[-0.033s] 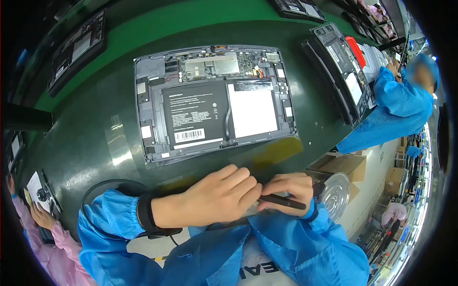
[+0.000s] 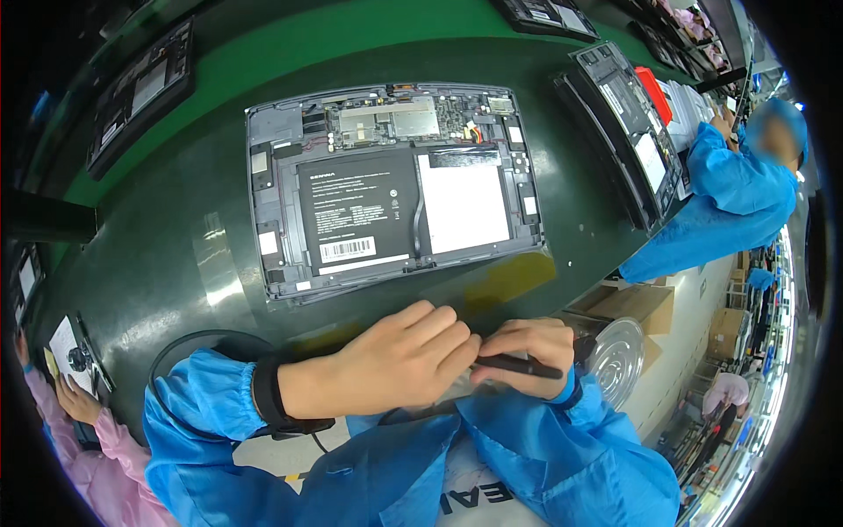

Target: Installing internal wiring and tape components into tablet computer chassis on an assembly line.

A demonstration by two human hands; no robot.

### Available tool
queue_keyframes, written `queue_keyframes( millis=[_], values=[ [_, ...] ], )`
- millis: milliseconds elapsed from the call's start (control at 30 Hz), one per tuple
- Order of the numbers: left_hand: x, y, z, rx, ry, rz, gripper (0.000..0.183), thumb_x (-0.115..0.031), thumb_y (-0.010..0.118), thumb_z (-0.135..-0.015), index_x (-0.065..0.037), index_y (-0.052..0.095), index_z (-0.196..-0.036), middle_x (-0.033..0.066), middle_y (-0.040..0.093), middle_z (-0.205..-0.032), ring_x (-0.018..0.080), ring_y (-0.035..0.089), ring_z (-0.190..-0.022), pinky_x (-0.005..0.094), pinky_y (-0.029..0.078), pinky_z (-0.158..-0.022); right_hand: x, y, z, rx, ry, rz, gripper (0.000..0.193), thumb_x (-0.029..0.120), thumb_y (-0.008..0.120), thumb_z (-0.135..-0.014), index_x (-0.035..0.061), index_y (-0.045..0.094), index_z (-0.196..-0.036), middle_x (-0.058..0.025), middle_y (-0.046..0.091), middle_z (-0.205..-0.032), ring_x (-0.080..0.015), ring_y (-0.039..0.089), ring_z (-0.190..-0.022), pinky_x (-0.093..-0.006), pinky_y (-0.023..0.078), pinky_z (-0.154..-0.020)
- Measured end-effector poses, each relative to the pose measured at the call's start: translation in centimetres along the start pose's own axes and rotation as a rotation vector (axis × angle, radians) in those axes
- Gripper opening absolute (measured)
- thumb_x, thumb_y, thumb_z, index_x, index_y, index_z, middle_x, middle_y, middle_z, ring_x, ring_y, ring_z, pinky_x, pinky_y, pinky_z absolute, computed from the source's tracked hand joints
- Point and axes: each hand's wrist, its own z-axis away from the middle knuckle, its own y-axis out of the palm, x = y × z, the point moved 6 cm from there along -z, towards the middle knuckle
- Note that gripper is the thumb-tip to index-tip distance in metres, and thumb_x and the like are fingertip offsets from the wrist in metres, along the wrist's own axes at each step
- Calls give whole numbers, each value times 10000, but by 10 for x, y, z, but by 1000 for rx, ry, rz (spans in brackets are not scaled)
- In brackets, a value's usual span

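Close to my body, in front of the table's edge, my two hands meet at the fingertips. My left hand (image 2: pixel 399 362) is closed, knuckles up, its fingers curled; whatever they hold is hidden. My right hand (image 2: pixel 540 344) is closed on a slim black tool (image 2: pixel 527 365) that juts out to the right under the fingers; its left tip is hidden by my left hand. Beyond them an opened tablet-like device (image 2: pixel 279 285) lies flat, showing a black battery (image 2: pixel 360 206), a white panel (image 2: pixel 465 206) and a circuit board (image 2: pixel 399 121) along its far side. Neither hand touches it.
A dark green table (image 2: pixel 184 255) carries a stack of opened devices (image 2: pixel 637 140) at right and another device (image 2: pixel 145 97) at far left. A black cord (image 2: pixel 162 356) loops by my left sleeve. Clear round plastic (image 2: pixel 619 356) and cartons (image 2: pixel 637 307) sit right. Co-workers flank the table.
Both hands have shifted only very slightly, with the black tool still in the right one. The device on the table has not moved.
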Motion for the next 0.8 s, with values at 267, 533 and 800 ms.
queue_keyframes(
  millis=[267,533,800],
  values=[
    [9,22,5,188,-75,-222,582,-427,704,-944,-27,640,-1362,79,623,-1259,220,574,-1049,360,469,-885,-57,-47,29,-367,204,197,260,20,895,-789,-8,723,-983,-125,753,-867,-202,716,-738,-289,546,-672],
    [13,31,10,320,-113,-247,648,-523,631,-973,-65,606,-1432,48,592,-1389,208,561,-1129,372,447,-946,-39,-28,7,-226,20,273,264,12,867,-821,18,727,-1045,-127,757,-865,-222,727,-689,-281,553,-616],
    [16,30,8,321,-119,-214,635,-495,661,-955,-62,607,-1416,63,590,-1380,216,557,-1140,383,440,-960,-23,-31,9,-322,1,212,216,-27,858,-796,4,764,-988,-128,764,-807,-198,715,-647,-271,533,-577]
  ],
)
